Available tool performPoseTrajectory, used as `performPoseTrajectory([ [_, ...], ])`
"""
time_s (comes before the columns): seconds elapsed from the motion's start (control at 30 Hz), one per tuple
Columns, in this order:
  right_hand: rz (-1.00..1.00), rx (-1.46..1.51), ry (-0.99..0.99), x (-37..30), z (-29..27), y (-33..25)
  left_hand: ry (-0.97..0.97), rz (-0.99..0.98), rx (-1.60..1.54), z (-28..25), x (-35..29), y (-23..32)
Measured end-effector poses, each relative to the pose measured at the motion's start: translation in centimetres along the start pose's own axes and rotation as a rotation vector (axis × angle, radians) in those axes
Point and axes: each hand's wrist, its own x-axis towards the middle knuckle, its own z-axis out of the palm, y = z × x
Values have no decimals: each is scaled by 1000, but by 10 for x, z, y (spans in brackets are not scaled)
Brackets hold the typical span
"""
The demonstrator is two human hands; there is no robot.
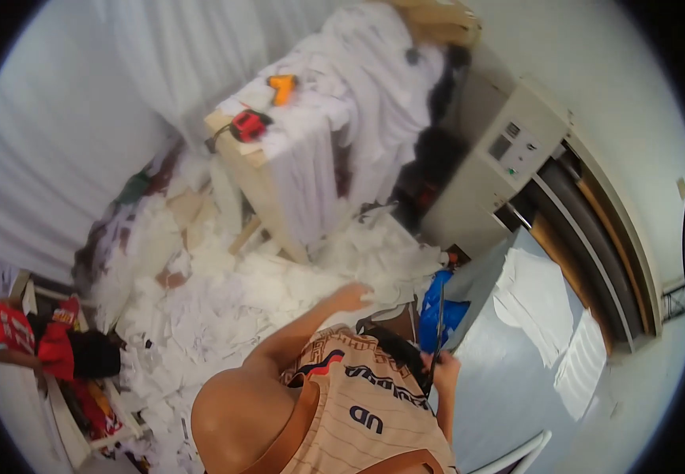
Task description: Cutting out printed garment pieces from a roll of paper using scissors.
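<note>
My left hand (350,297) reaches out over a thick spread of white paper and cloth scraps (271,284), its fingers stretched and slightly blurred, with nothing visible in them. Against the edge of a grey-blue table (484,387), my right hand (443,370) is closed around a long thin dark tool (440,320) that points away from me; its exact kind is not clear. Just beyond that hand lies a bundle of blue plastic (437,304). White sheets (534,304) rest on the table's far right part.
A large roller machine (508,150) with a control panel stands at the right. Ahead, a table draped in white fabric (303,166) carries an orange tool (282,88) and a red tool (249,125). Another person in red (50,344) is at the left, beside a wooden frame (62,419).
</note>
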Motion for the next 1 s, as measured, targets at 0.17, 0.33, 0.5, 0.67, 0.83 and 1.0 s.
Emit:
performPoseTrajectory([
  [0.17,-113,207,-38,154,-48,-73,530,-208,80,-153,128,68],
  [0.33,-200,94,-172,238,-50,-96,1086,-31,415,-318,193,81],
  [0.5,-117,94,-246,286,-43,-82,1374,-40,359,-385,273,68],
  [0.67,-258,-125,-148,386,-48,-92,1178,51,115,-305,405,49],
  [0.83,-315,-146,-1,450,-68,-173,1082,12,441,-368,412,42],
  [1.0,-24,283,23,463,-48,-180,1271,-503,892,-534,313,-30],
])
